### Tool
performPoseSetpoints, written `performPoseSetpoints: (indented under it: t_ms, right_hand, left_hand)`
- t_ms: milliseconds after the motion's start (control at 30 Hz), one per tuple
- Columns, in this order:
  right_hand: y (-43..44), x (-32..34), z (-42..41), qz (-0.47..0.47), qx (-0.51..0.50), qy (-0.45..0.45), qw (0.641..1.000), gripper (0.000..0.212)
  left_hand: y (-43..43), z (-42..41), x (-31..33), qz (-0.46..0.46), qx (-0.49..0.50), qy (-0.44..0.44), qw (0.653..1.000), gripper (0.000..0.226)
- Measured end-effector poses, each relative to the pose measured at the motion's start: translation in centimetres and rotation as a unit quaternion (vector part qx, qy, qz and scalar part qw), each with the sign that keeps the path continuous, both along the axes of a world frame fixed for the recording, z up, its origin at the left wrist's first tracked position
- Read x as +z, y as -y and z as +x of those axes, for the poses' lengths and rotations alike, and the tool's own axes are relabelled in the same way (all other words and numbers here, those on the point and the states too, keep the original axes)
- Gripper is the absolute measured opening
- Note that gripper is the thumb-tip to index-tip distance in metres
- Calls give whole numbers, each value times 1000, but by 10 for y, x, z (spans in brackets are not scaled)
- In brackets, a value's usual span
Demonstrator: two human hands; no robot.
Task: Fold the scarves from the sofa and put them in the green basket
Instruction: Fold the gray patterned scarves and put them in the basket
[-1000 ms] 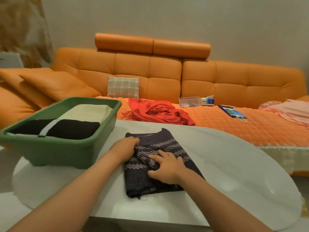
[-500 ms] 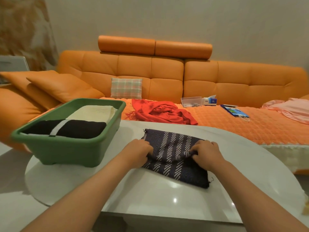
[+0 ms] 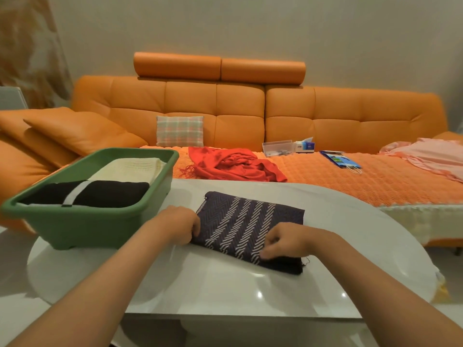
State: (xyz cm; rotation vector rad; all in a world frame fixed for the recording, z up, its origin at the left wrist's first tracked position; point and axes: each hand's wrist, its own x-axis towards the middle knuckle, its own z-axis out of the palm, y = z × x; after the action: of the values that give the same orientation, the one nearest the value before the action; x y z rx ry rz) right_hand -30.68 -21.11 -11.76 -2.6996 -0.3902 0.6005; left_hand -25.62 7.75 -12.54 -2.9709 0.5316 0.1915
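I see the left hand (image 3: pixel 179 227) and right hand (image 3: pixel 288 240) gripping the folded navy scarf (image 3: pixel 250 221) on the tabletop (image 3: pixel 225 284), with the green basket (image 3: pixel 87 226) just left.

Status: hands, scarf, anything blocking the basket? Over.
Left hand grips dark striped scarf at left edge, right hand pinches near edge. Scarf folded on table, not yet in green basket. Nothing between them. Red scarf unfolded on sofa.

A white oval table (image 3: pixel 225 284) stands in front of an orange quilted cover (image 3: pixel 375 179). On the cover lie a clear plastic box (image 3: pixel 276 147) just beside a tissue pack (image 3: pixel 304 146), a blue packet (image 3: pixel 339 160) and, at far right, a pink garment (image 3: pixel 431 156). A plaid cushion (image 3: pixel 180 131) stands upright at the cover's rear edge.
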Motion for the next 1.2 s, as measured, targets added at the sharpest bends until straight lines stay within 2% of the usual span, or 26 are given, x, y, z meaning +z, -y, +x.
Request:
performPoseSetpoints:
  t_ms: [67, 133, 267, 400, 467, 533, 700, 867, 967, 1033, 1133, 1200]
  right_hand:
    - [-1, 5, 2, 98, -32, -34, 994, 28]
    - [-4, 4, 8, 127, -56, 21, 990, 24]
    - [-5, -12, 36, 35, -92, 241, 965, 19]
    - [-4, -28, 57, -120, -11, 358, 926, 44]
    - [-9, -37, 65, -152, 28, 353, 923, 60]
    - [-10, -47, 72, -149, 36, 315, 937, 68]
    - [9, -66, 84, -144, 5, 204, 968, 65]
    - [14, -69, 85, -132, -11, 167, 977, 66]
    - [11, -68, 80, -137, -42, 154, 978, 66]
    - [5, -68, 75, -153, -82, 156, 972, 67]
    - [-6, -67, 65, -170, -173, 151, 958, 73]
    - [-12, -64, 58, -195, -217, 140, 946, 76]
  left_hand:
    - [6, -2, 8, 40, 4, 70, 997, 37]
    - [17, 2, 8, 17, 4, 135, 991, 35]
    - [51, 16, -9, -100, -51, 155, 982, 38]
    - [91, 40, -26, -211, -90, 104, 968, 48]
    - [103, 56, -34, -219, -101, 92, 966, 49]
    - [107, 69, -45, -180, -92, 69, 977, 54]
    - [81, 91, -65, -126, -1, 7, 992, 66]
    - [51, 97, -61, -107, 94, -23, 990, 78]
    - [51, 91, -56, -51, 105, 40, 992, 78]
    - [66, 77, -49, -25, 49, 118, 992, 68]
    - [98, 40, -45, -91, -19, 167, 982, 53]
    - [112, 18, -49, -129, -1, 131, 983, 53]
